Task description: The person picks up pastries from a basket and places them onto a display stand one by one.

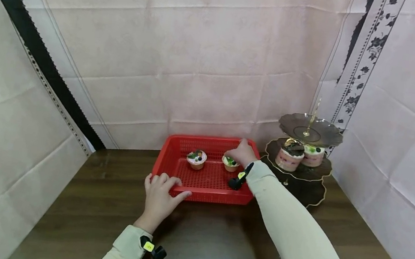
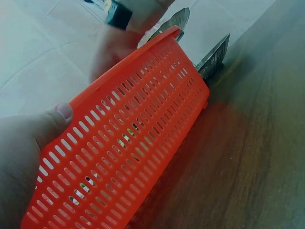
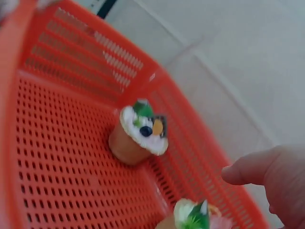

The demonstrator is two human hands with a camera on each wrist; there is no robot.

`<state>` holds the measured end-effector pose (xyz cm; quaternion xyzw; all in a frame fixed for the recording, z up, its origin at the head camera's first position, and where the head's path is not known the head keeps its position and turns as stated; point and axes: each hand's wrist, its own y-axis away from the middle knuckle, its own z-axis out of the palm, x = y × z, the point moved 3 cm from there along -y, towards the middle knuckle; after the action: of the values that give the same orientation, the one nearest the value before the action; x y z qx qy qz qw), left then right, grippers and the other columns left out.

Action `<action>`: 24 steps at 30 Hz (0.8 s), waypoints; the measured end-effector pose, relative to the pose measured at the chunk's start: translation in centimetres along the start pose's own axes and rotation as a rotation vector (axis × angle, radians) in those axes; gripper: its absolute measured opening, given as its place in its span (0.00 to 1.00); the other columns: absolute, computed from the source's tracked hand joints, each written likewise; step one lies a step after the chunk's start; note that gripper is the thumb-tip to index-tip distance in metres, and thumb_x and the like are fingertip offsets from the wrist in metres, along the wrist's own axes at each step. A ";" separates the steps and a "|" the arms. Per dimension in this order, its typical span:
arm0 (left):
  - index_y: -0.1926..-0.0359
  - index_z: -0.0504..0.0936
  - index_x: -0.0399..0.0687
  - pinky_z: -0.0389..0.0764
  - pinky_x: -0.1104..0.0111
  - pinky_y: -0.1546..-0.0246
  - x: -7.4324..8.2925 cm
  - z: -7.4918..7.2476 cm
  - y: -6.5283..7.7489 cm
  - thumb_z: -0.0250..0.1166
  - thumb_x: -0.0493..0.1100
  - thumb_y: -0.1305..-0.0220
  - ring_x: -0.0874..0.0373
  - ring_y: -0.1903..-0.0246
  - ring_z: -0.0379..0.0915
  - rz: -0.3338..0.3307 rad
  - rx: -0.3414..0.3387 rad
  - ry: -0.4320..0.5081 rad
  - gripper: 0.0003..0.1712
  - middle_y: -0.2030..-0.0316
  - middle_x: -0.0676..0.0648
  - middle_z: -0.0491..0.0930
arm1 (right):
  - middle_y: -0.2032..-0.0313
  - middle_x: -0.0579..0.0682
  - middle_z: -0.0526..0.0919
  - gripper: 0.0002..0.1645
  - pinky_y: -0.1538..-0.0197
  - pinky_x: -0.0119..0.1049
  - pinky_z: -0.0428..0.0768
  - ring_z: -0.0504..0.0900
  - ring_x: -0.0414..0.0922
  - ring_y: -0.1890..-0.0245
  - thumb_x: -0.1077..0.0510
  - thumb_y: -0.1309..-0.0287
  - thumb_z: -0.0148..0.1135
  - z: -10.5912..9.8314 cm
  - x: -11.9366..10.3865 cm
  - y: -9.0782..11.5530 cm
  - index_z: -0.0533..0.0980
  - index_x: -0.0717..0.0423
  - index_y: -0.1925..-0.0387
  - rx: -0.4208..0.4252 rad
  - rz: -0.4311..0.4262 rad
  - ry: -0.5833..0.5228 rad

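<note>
We have the counter [image 1: 209, 242] nearest; on it stands the red basket [image 1: 214, 197], its seven o'clock rim clasped by our left grip [image 1: 160, 198]. Inside, we see a cupcake [image 1: 196, 163] toward ten o'clock and a second cupcake [image 1: 230, 167] toward two. Just beside the latter, our right grip [image 1: 244, 153] is released, its thumb straight. Farther, past two o'clock, a tiered stand [image 1: 325, 135] bears two dessert cups [image 1: 289, 160].

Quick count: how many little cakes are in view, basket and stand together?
4. In the red basket: one cake left of centre, another by the right hand. On the tiered stand: a dark-topped cake and a white-topped cake beside it. Others could be hidden.
</note>
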<state>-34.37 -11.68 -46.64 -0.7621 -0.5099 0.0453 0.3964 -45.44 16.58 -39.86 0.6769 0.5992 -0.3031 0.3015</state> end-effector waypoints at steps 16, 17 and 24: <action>0.66 0.81 0.58 0.49 0.37 0.33 0.2 -0.1 -0.1 0.78 0.63 0.50 0.49 0.59 0.69 0.000 -0.008 -0.010 0.21 0.67 0.50 0.74 | 0.45 0.66 0.74 0.50 0.41 0.49 0.76 0.75 0.58 0.46 0.51 0.52 0.77 2.9 4.2 -4.4 0.60 0.69 0.36 0.014 0.062 -0.051; 0.66 0.81 0.58 0.49 0.37 0.33 0.2 -0.2 -0.1 0.78 0.64 0.50 0.49 0.59 0.69 -0.002 -0.011 -0.011 0.21 0.67 0.50 0.74 | 0.46 0.66 0.74 0.49 0.41 0.50 0.77 0.76 0.59 0.46 0.51 0.53 0.77 3.1 4.3 -4.4 0.61 0.68 0.37 0.013 0.066 -0.042; 0.66 0.82 0.57 0.49 0.37 0.33 0.3 -0.3 0.0 0.78 0.64 0.50 0.48 0.59 0.69 -0.009 -0.016 -0.018 0.22 0.66 0.50 0.74 | 0.50 0.61 0.73 0.44 0.47 0.42 0.77 0.74 0.53 0.53 0.54 0.55 0.76 3.7 5.1 -5.2 0.62 0.66 0.43 -0.058 0.068 0.015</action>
<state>-34.09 -11.64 -46.31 -0.7624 -0.5173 0.0463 0.3860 -50.32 17.47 -46.39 0.6901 0.5866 -0.2699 0.3268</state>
